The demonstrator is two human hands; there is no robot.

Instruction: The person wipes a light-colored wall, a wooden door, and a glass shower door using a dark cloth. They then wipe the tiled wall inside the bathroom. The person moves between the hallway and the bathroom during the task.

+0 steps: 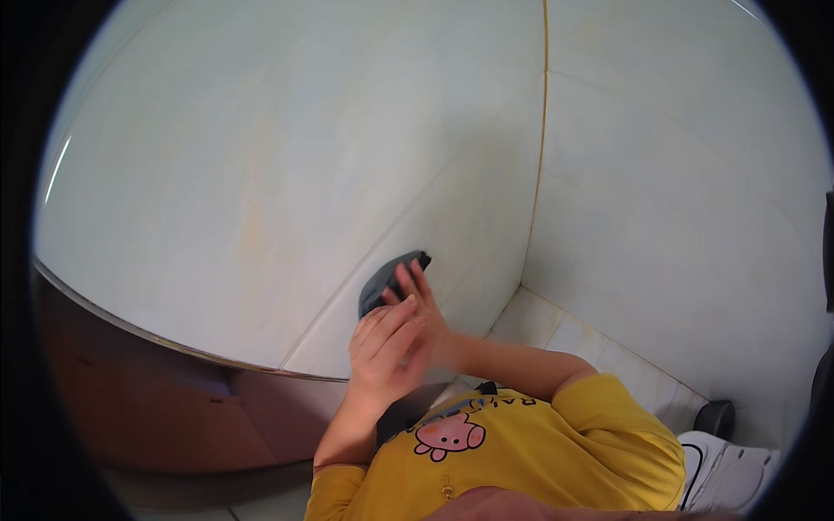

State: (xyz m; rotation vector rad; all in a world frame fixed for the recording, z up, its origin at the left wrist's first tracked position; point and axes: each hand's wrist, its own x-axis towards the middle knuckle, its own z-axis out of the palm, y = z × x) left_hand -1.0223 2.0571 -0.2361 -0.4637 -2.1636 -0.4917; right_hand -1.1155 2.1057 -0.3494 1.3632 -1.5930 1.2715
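Observation:
My left hand is raised in front of my chest, its fingers bent and their tips overlapping my right hand. My right hand is partly behind it, blurred, with some fingers spread. Just beyond both hands is a dark grey item, seemingly cloth, with a black end, against the pale tiled wall. The left fingers meet its lower end and the right fingers lie across its face. Which hand holds it, if either, is hidden by the overlap.
A second pale wall meets the first at a corner with a yellowish seam. Floor tiles lie below it. At lower right are a dark round object and a white plastic-looking item. Reddish-brown panels stand at lower left.

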